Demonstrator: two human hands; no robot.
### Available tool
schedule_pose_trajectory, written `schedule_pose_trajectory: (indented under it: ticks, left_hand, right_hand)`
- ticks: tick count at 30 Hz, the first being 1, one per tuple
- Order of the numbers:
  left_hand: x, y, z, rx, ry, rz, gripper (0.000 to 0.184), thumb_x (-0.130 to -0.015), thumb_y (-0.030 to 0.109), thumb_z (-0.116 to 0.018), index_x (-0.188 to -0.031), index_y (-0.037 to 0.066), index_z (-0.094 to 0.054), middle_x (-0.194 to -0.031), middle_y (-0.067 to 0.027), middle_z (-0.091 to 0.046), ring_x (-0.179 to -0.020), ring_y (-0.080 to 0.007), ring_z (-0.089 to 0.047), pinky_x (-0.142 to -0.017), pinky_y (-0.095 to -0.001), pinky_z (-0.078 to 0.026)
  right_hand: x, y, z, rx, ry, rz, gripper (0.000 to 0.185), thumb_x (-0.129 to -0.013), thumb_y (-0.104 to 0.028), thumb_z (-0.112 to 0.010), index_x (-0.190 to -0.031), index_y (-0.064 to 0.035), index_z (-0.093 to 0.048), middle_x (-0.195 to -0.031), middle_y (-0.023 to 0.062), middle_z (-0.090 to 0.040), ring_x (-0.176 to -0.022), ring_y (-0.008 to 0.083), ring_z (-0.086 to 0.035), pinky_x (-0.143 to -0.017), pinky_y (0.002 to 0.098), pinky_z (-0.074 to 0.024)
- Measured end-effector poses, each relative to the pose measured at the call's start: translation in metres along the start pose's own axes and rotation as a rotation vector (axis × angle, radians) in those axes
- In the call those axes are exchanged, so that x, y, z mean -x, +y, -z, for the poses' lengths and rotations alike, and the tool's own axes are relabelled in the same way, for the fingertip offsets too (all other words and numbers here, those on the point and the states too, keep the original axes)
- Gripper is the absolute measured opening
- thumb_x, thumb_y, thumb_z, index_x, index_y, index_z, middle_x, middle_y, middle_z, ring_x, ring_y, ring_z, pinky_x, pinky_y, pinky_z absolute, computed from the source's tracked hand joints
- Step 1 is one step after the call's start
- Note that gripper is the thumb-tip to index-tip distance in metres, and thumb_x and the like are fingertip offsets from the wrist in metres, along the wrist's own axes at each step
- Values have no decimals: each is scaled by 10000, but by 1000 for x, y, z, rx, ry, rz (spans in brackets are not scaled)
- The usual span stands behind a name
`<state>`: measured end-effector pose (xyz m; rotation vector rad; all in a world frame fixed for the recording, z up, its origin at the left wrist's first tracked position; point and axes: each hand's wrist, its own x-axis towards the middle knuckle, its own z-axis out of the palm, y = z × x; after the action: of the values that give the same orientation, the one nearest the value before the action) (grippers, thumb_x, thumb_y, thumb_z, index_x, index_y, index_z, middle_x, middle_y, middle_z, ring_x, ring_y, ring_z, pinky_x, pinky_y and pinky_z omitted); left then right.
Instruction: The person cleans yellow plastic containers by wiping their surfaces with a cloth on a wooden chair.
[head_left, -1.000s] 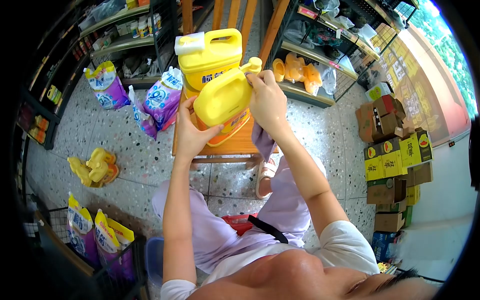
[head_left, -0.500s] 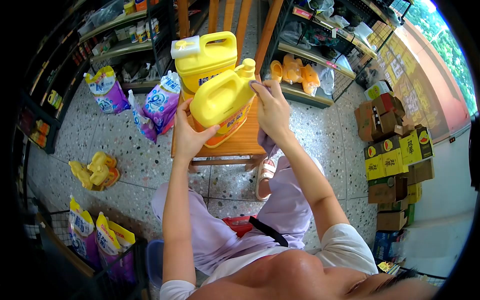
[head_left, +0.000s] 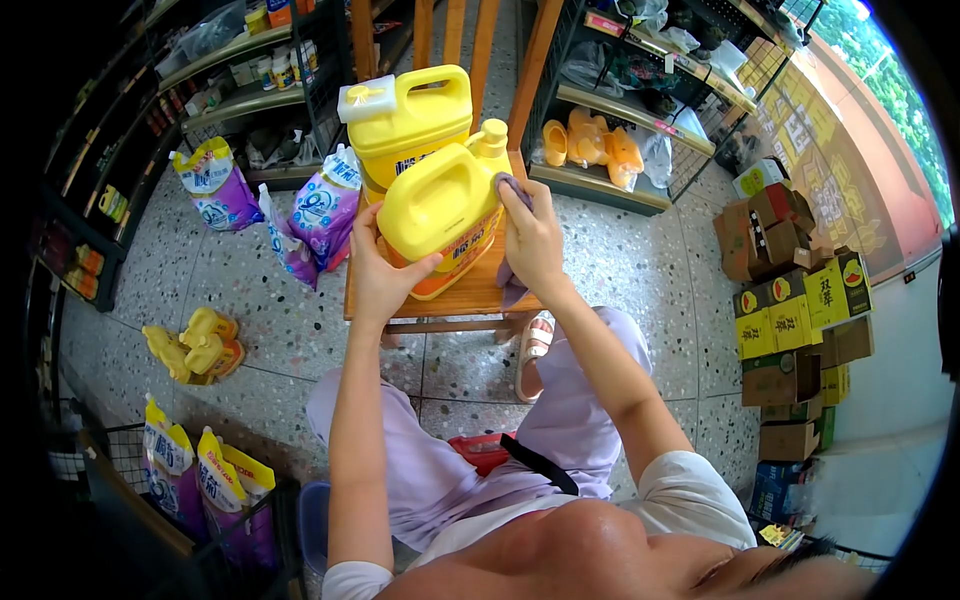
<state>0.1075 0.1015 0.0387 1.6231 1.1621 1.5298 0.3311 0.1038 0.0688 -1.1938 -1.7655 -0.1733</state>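
A yellow jug (head_left: 436,205) with a handle and a yellow cap stands on the seat of a wooden chair (head_left: 430,309). My left hand (head_left: 388,268) grips the jug's lower left side, thumb across its front. In my right hand (head_left: 534,232) is a greyish-purple cloth (head_left: 514,286), its upper part pressed against the jug's right side below the cap and the rest hanging down. Right behind stands a second yellow jug (head_left: 400,135), with a white and yellow piece at its top left. Neither hand touches that one.
Detergent bags (head_left: 325,205) stand on the speckled floor to the left, with more bags (head_left: 225,475) at lower left. Small yellow jugs (head_left: 200,345) are grouped on the floor. Shelves (head_left: 625,110) rise at both sides. Stacked cartons (head_left: 785,320) line the right.
My right hand has slid slightly down and left along the jug's right side with the cloth. My left hand keeps its hold, and the jug stays on the chair.
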Motion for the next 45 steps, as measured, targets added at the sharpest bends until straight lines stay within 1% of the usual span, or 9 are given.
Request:
schedule_pose_trajectory:
  ticks: [3,7,16,23,26,34,38,41,45]
  left_hand:
    - [1,1,-1,31,-4,-13,909,-639,152,-920,-1372,6,-403,-1322,-179,-486,-1244,-289,-516,-1077,-403,-420]
    - [-1,1,1,1,-7,-20,889,-647,126,-909,-1369,5,-405,-1317,-172,-504,-1242,-273,-524,-1073,-389,-427]
    - [-4,12,3,28,-35,2,873,-638,98,-904,-1352,9,-409,-1292,-170,-551,-1221,-260,-553,-1056,-369,-447]
    - [-4,13,3,33,-36,21,868,-630,81,-903,-1342,6,-412,-1288,-168,-550,-1217,-258,-556,-1049,-366,-453]
    - [-4,13,2,32,-26,20,865,-625,76,-905,-1335,9,-415,-1282,-166,-548,-1211,-258,-557,-1047,-366,-454]
    - [-4,12,1,71,-23,28,852,-624,68,-906,-1323,13,-422,-1271,-155,-542,-1203,-253,-558,-1045,-367,-456]
    - [-3,14,2,46,-27,33,856,-622,74,-908,-1325,15,-423,-1289,-160,-531,-1213,-257,-552,-1049,-371,-454]
    - [-2,9,2,45,-32,29,867,-622,84,-911,-1333,15,-420,-1297,-166,-526,-1221,-262,-549,-1055,-374,-451]
    - [-3,11,3,13,-29,40,891,-621,118,-918,-1347,7,-414,-1300,-172,-526,-1222,-268,-554,-1056,-379,-453]
  right_hand:
    - [-3,-6,6,43,-6,-46,416,-836,71,-608,-1246,2,-639,-1188,214,-555,-1015,389,-635,-853,420,-539]
    - [-3,-7,-9,117,28,105,462,-835,37,-588,-1296,26,-591,-1237,223,-522,-1115,387,-575,-929,416,-504]
    - [-26,9,-13,45,62,9,426,-864,96,-546,-1289,71,-573,-1237,272,-506,-1114,435,-560,-944,434,-489]
    - [-46,29,-8,-124,-161,-211,345,-931,39,-488,-1250,20,-620,-1187,171,-591,-1112,354,-595,-950,371,-476]
    - [-36,33,-13,-180,-69,-148,352,-892,56,-500,-1207,3,-649,-1129,167,-589,-1056,349,-605,-908,385,-490]
    - [9,32,-5,-212,-108,-285,262,-961,35,-541,-1192,10,-662,-1083,138,-588,-942,284,-615,-809,367,-513]
    - [15,12,9,-274,-90,-217,272,-945,54,-566,-1187,-9,-675,-1087,145,-578,-943,285,-628,-767,377,-527]
    - [-6,-8,10,-173,27,-24,415,-839,90,-578,-1227,-32,-658,-1142,173,-585,-1010,348,-619,-855,385,-516]
    - [-34,-15,1,-91,47,107,439,-798,86,-590,-1213,-34,-665,-1147,187,-578,-1035,374,-603,-884,410,-512]
